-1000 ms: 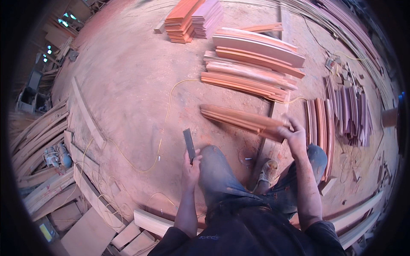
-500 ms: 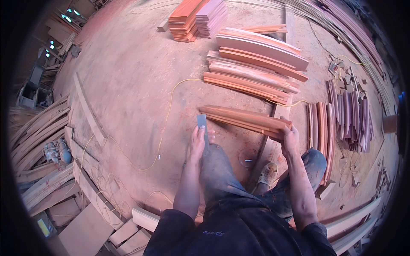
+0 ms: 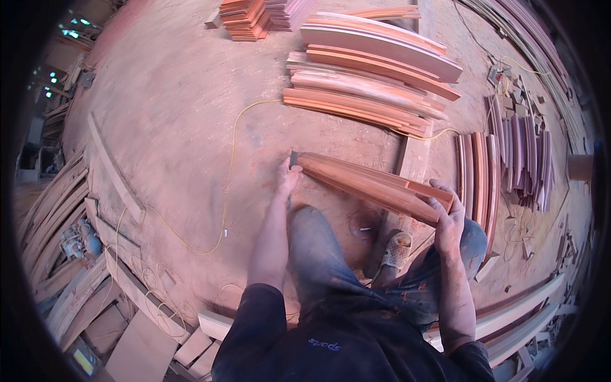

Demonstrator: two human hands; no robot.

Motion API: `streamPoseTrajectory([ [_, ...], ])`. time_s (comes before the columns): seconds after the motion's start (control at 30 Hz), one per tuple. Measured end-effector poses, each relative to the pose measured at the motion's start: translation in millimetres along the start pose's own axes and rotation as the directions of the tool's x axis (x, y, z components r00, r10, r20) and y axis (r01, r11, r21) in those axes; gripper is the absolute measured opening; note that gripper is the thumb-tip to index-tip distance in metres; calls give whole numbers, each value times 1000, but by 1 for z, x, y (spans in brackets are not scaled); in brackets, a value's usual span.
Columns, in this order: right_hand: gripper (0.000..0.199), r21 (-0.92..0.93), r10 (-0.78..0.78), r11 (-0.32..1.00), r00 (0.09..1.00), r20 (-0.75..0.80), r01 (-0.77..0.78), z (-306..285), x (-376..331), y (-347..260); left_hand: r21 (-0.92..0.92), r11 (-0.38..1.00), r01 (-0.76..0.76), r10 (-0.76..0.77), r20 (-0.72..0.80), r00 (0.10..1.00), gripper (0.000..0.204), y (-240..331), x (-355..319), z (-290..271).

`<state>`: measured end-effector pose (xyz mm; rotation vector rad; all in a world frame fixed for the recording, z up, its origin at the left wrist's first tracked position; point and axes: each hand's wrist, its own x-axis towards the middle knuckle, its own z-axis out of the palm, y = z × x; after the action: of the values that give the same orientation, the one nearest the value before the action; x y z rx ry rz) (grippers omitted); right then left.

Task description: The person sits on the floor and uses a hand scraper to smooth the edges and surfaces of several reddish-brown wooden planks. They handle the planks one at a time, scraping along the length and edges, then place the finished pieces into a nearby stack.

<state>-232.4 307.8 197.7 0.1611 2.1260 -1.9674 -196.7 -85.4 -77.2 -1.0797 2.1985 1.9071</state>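
L hand [image 3: 287,177] is pressed, fingers closed round a small dark block [image 3: 293,157], against the far-left end of the curved wood strips [image 3: 372,184]; what the block is can't be told. R hand [image 3: 449,215] is clamped over the near-right end. The bundle's long axis runs far-left to near-right across the knees, w/ a yellow cord [image 3: 230,165] on the floor to the left.

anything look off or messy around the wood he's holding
Nothing damaged. The left hand and right hand grip the ends of a curved wood piece. A yellow cord snakes loose across the dusty floor near the feet, and offcuts lie scattered at right.
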Motion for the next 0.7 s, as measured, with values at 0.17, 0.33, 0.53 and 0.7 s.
streamPoseTrajectory([
  [0.17,39,81,-48,996,999,0,47,-5,-1,8,80,994,70,-74,38,997,29,7,7,5],
  [0.33,47,-17,-94,995,995,21,94,-8,3,7,44,998,40,-45,114,993,28,54,-43,23],
  [0.53,44,-83,-165,983,986,-13,164,-2,-2,8,116,977,-180,148,238,960,35,177,-201,85],
  [0.7,40,53,-135,990,990,34,133,0,-4,9,-406,913,43,220,579,785,34,238,-280,102],
])
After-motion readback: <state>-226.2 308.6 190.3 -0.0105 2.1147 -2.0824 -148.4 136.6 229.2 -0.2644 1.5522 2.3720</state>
